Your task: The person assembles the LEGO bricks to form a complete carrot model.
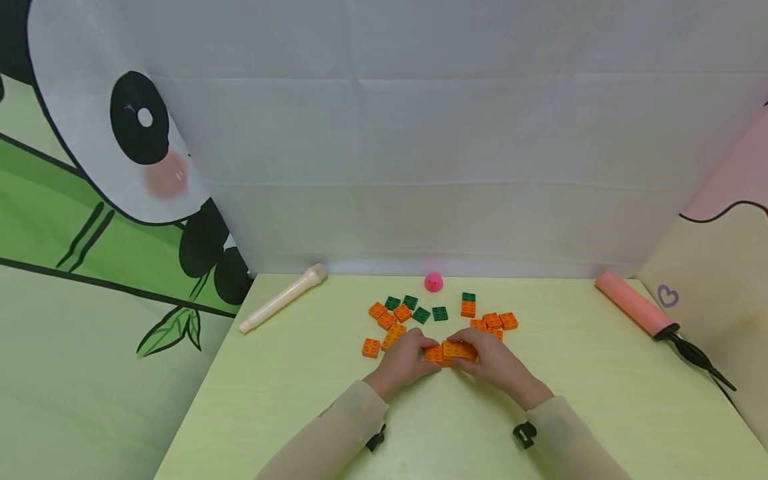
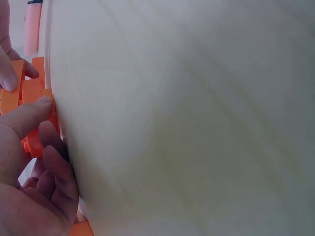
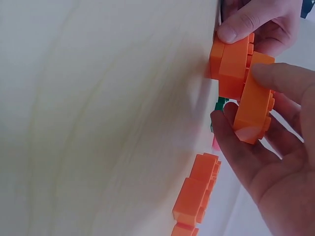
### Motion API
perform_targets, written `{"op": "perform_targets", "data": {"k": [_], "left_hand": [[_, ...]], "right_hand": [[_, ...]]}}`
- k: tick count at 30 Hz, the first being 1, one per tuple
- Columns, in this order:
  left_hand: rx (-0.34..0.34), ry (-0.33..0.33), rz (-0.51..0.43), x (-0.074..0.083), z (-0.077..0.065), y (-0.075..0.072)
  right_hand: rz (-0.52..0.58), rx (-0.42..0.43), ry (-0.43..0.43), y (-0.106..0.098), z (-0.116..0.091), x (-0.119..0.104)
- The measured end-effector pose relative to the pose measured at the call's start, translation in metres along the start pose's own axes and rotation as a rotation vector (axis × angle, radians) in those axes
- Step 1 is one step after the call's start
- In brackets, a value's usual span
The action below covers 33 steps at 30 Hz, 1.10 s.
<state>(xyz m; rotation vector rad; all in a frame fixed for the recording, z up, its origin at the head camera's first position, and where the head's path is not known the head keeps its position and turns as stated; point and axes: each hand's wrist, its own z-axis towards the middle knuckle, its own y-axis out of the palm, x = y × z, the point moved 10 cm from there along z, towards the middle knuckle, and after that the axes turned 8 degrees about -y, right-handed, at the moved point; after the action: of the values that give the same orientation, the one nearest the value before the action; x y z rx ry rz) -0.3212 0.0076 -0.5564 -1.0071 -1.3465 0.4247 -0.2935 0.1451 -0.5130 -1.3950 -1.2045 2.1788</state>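
Note:
Both hands meet over a small stack of joined orange toy bricks (image 3: 233, 69) at the middle of the table. My left hand (image 1: 403, 360) grips the stack's left end between thumb and fingers. Between the thumb and fingers of my right hand (image 1: 495, 363) is a longer, lighter orange brick (image 3: 255, 98). That brick lies tilted against the top of the stack in the right wrist view; whether its studs are fully joined I cannot tell. Loose orange bricks (image 1: 371, 348) lie beyond and left of the left hand, and more orange bricks (image 1: 508, 321) lie beyond the right.
Several green bricks (image 1: 422, 315) lie behind the hands; one green brick (image 1: 469, 297) touches an orange one. A pink ball (image 1: 434, 282) sits by the back wall. A pale tube-shaped object (image 1: 285, 298) lies at back left, a pink pump-like cylinder (image 1: 636, 303) at the right edge.

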Motion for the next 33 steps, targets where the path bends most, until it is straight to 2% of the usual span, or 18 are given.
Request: {"op": "perform_targets", "data": {"k": [8,15,33], "left_hand": [[-0.003,0.005,0.014,-0.0012,0.0024,0.001],[-0.003,0.014,0.026,0.0012,0.0014,-0.0008],[0.002,-0.006,-0.009,-0.0017,0.0012,0.001]], "right_hand": [[0.001,-0.026,0.02,-0.0016,0.0027,-0.0003],[-0.011,-0.042,-0.02,-0.0015,0.007,-0.0039],[0.002,-0.002,0.066,0.0012,0.0058,0.0009]]}}
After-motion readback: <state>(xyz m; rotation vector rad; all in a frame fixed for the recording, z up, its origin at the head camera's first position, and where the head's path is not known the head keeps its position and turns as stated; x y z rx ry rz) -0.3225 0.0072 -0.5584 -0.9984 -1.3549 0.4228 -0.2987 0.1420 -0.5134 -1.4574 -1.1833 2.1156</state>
